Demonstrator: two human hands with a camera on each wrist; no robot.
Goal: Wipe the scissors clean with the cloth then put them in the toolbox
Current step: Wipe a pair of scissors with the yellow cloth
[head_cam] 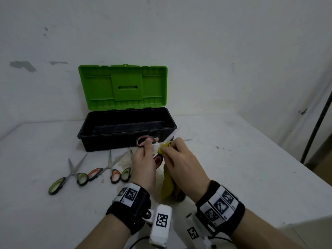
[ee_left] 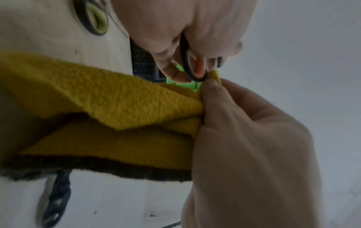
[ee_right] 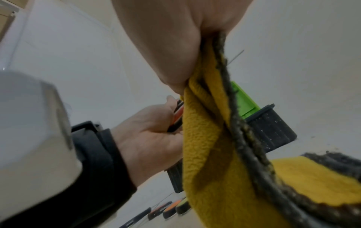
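My left hand (head_cam: 145, 153) grips a pair of red-handled scissors (head_cam: 143, 141) by its handles, just in front of the open toolbox (head_cam: 107, 143). The blades are spread and point up and to the right. With my right hand (head_cam: 171, 150) I pinch a yellow cloth (head_cam: 168, 187) around one blade near the pivot; the rest of the cloth hangs to the table. The left wrist view shows the scissors' handle loop (ee_left: 193, 69) in the fingers of my left hand (ee_left: 175, 34), with the cloth (ee_left: 117, 95) bunched in my right hand (ee_left: 244, 138). The toolbox has a black base and a raised green lid (head_cam: 124, 87).
Three other pairs of scissors lie on the white table left of my hands: a green-handled pair (head_cam: 71, 175), an orange-handled pair (head_cam: 107, 169), and another green handle (head_cam: 126, 174) partly behind my left hand. The table's edge runs along the right, past a dark pole (head_cam: 316, 123).
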